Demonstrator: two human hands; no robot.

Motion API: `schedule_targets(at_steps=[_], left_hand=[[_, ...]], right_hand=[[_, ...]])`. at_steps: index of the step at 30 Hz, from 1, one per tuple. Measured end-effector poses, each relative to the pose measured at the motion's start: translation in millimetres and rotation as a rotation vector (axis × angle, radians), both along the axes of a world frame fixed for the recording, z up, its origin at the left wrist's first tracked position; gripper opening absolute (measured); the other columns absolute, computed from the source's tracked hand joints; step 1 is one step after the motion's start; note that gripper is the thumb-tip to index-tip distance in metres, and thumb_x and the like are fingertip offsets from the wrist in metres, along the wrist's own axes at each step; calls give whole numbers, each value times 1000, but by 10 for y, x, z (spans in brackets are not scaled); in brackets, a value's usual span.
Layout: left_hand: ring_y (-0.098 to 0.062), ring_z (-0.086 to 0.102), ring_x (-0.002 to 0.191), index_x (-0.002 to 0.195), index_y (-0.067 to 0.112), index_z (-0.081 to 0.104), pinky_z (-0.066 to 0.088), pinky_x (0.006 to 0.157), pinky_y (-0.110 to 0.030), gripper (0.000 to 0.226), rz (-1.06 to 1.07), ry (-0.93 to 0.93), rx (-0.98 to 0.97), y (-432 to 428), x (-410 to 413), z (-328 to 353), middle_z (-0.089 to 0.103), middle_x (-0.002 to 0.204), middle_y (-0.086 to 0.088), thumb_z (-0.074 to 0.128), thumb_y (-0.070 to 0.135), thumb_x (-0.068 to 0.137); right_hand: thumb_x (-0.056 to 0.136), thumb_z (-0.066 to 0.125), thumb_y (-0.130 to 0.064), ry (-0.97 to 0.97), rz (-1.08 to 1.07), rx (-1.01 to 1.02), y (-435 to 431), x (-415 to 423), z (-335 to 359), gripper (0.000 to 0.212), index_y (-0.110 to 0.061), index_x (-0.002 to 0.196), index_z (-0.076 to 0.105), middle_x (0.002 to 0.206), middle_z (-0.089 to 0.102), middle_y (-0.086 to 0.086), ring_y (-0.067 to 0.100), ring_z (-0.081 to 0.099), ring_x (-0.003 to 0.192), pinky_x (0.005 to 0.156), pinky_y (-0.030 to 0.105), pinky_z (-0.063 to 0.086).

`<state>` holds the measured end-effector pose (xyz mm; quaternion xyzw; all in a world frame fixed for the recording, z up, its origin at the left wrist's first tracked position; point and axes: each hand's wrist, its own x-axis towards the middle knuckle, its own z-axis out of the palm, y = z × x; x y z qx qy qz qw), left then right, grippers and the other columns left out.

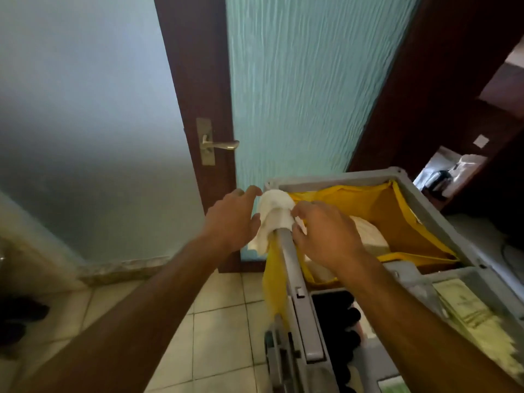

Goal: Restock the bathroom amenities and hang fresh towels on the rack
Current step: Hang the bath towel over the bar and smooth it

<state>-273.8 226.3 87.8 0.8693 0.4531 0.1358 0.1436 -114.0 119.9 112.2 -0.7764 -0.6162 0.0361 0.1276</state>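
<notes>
A small white cloth is draped over the corner of the grey housekeeping cart, hanging down over its rail. My left hand is beside the cloth on its left, fingers spread and lightly curved, fingertips at its top edge. On the other side, my right hand has its fingertips pinching the cloth's edge. The cart's yellow linen bag holds pale linen below my right hand.
A dark wooden door with a metal lever handle and a blue textured glass panel stands straight ahead. Beige floor tiles lie below. Cart trays at the lower right hold dark bottles and paper packets.
</notes>
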Motion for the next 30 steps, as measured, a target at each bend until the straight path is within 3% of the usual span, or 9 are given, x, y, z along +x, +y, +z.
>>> schedule_targets(at_steps=[7, 12, 17, 20, 25, 30], left_hand=[[-28, 64, 106, 141, 26, 44, 55, 89, -48, 51, -18, 20, -198, 593, 239, -878, 61, 122, -7, 60, 37, 94], [-32, 59, 115, 143, 23, 45, 51, 94, -47, 53, 35, -83, -267, 803, 430, -1271, 56, 129, -12, 60, 35, 93], [-30, 62, 93, 108, 12, 64, 38, 72, -32, 24, 68, -178, -210, 879, 495, -1488, 59, 94, -3, 56, 27, 91], [-25, 63, 86, 108, 10, 64, 38, 69, -28, 16, 134, -305, -191, 891, 453, -1434, 67, 95, -5, 56, 17, 95], [-13, 59, 85, 115, 15, 61, 44, 70, -24, 21, 201, -488, -140, 855, 326, -1021, 62, 97, 7, 51, 28, 102], [-12, 59, 87, 108, 19, 65, 43, 78, -28, 28, 149, -462, -116, 820, 277, -381, 63, 95, 9, 48, 41, 103]], right_hand=[[98, 56, -37, 53, -96, -83, 692, 242, -739, 32, -26, 127, 60, 123, 63, 1, 22, 59, 108, 88, 37, 50], [93, 62, -32, 159, -116, 66, 892, 387, -1028, 25, -23, 117, 61, 117, 61, 2, 24, 60, 99, 79, 37, 50], [92, 63, -30, 256, -124, 159, 1014, 441, -1173, 26, -25, 117, 56, 110, 68, -5, 21, 66, 93, 77, 41, 54], [96, 60, -26, 236, -166, 162, 1072, 491, -1223, 23, -25, 118, 65, 109, 72, -3, 21, 67, 95, 82, 39, 54], [103, 49, -22, 245, -268, 188, 1093, 484, -1138, 17, -16, 110, 62, 104, 64, 2, 21, 56, 95, 75, 29, 31], [106, 42, -25, 359, -337, 313, 982, 389, -707, 19, -15, 116, 54, 104, 68, 11, 34, 62, 98, 84, 49, 48]])
